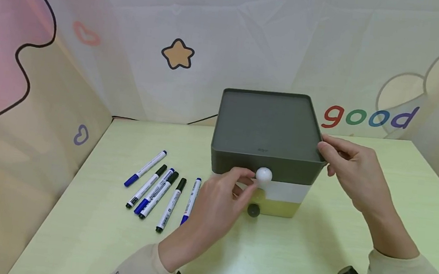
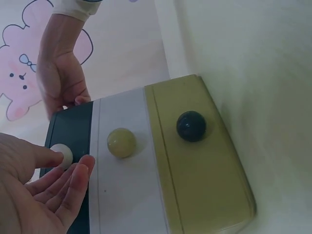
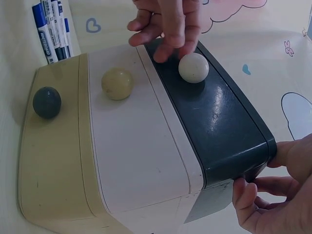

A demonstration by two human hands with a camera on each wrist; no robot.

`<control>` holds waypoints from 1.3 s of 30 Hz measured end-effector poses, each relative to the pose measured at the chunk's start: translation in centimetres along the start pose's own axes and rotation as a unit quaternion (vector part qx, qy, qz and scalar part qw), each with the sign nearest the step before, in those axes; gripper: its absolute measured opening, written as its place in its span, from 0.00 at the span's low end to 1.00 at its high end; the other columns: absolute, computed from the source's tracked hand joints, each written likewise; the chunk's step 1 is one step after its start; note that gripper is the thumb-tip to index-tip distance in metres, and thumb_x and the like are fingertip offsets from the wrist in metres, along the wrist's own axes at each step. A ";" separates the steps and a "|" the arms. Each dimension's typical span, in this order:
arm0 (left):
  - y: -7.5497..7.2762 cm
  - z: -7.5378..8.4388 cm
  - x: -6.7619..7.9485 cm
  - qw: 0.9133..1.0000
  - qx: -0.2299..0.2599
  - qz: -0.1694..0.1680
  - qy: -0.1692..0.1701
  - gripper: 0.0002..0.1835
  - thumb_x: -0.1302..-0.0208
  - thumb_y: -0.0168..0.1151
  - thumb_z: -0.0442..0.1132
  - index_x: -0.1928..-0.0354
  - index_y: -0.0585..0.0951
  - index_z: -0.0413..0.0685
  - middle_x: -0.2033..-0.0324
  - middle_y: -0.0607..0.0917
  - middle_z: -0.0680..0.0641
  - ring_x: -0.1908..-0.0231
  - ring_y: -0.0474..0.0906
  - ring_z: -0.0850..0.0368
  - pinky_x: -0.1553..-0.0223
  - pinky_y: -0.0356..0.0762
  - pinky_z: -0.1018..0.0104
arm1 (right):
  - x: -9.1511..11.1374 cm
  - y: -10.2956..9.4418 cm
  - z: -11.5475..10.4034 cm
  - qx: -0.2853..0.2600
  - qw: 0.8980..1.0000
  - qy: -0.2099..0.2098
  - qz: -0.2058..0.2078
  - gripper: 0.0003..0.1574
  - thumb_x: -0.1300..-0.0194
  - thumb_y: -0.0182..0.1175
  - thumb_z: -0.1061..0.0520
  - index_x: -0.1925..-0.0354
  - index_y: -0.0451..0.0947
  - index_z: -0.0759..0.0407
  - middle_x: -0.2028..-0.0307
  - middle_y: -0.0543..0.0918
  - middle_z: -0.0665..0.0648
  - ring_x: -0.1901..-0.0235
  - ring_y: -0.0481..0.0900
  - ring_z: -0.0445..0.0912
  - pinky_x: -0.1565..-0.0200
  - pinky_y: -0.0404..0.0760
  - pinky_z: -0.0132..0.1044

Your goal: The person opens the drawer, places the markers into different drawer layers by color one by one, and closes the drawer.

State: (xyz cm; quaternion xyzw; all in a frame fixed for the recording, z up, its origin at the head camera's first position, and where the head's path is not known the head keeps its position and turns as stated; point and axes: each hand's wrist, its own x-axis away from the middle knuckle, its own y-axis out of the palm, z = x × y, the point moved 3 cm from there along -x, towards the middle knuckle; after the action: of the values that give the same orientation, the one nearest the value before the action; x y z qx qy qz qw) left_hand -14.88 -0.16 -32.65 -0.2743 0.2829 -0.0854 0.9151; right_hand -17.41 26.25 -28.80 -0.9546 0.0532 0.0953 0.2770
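Observation:
A three-tier drawer box [image 1: 270, 125] stands on the table, with a dark green top tier, a white middle tier [image 3: 141, 146] and a yellow bottom tier [image 2: 204, 170]. Round knobs sit on its front: a white knob [image 1: 264, 175] on top, a yellow knob [image 2: 121, 143] in the middle and a dark knob [image 3: 47, 102] at the bottom. My left hand [image 1: 222, 197] is right beside the white knob, fingers loosely bent and not closed round it. At the top tier's right front corner, my right hand [image 1: 357, 172] grips the edge between thumb and fingers.
Several whiteboard markers [image 1: 170, 204] with blue or black caps lie on the table left of the box. A pale green table [image 1: 80, 229] carries everything. Behind it hangs a printed cloth backdrop [image 1: 256, 36], close to the box's back.

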 end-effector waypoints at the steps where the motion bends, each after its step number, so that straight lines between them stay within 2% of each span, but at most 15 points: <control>1: 0.1 -0.2 0.2 1.000 0.005 -0.006 -0.004 0.09 0.30 0.68 0.34 0.51 0.84 0.39 0.62 0.90 0.47 0.66 0.86 0.60 0.65 0.81 0.75 | 0.0 0.0 0.0 0.000 1.000 0.000 0.000 0.29 0.22 0.57 0.50 0.30 0.74 0.61 0.70 0.80 0.45 0.74 0.75 0.42 0.72 0.65 0.37; 4: 0.4 -0.6 0.6 0.999 0.022 -0.022 -0.017 0.08 0.30 0.66 0.32 0.52 0.85 0.38 0.62 0.89 0.47 0.64 0.85 0.60 0.63 0.81 0.75 | 0.1 -0.1 -0.1 0.000 1.000 0.000 0.000 0.29 0.22 0.58 0.50 0.30 0.74 0.61 0.71 0.80 0.45 0.74 0.75 0.42 0.73 0.64 0.38; 9: 1.2 -1.6 1.0 0.998 0.043 -0.037 -0.030 0.07 0.29 0.65 0.30 0.53 0.85 0.36 0.63 0.89 0.46 0.65 0.84 0.62 0.64 0.82 0.75 | 0.1 -0.1 -0.1 0.004 1.000 0.002 -0.003 0.29 0.21 0.57 0.49 0.31 0.75 0.62 0.74 0.78 0.47 0.73 0.74 0.42 0.73 0.63 0.39; 19: 2.3 -2.7 1.0 0.996 0.043 -0.055 -0.051 0.06 0.28 0.65 0.33 0.53 0.87 0.42 0.58 0.89 0.49 0.62 0.85 0.63 0.62 0.82 0.75 | 0.0 -0.1 0.0 0.004 1.000 0.007 -0.007 0.29 0.21 0.57 0.49 0.30 0.75 0.62 0.74 0.78 0.47 0.73 0.74 0.42 0.73 0.62 0.40; 31: 3.1 -2.7 1.1 0.998 0.036 -0.049 -0.034 0.09 0.29 0.67 0.34 0.50 0.86 0.43 0.56 0.90 0.48 0.60 0.86 0.65 0.61 0.81 0.77 | 0.0 -0.1 -0.2 -0.001 1.000 0.001 -0.004 0.29 0.22 0.58 0.49 0.31 0.76 0.62 0.73 0.79 0.46 0.74 0.75 0.41 0.72 0.64 0.38; 39: 3.3 -2.8 1.1 0.998 0.038 -0.052 -0.027 0.09 0.30 0.68 0.35 0.50 0.87 0.45 0.57 0.90 0.49 0.61 0.85 0.66 0.61 0.81 0.77 | 0.0 0.0 0.0 -0.004 1.000 0.005 -0.007 0.29 0.22 0.57 0.49 0.30 0.74 0.62 0.76 0.78 0.47 0.74 0.74 0.41 0.75 0.59 0.42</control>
State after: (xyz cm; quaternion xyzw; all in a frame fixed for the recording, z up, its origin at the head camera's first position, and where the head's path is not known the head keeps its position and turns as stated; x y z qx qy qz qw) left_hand -15.59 0.93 -36.91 -0.2556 0.2401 -0.1358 0.9266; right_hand -17.42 26.27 -28.74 -0.9567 0.0478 0.0884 0.2732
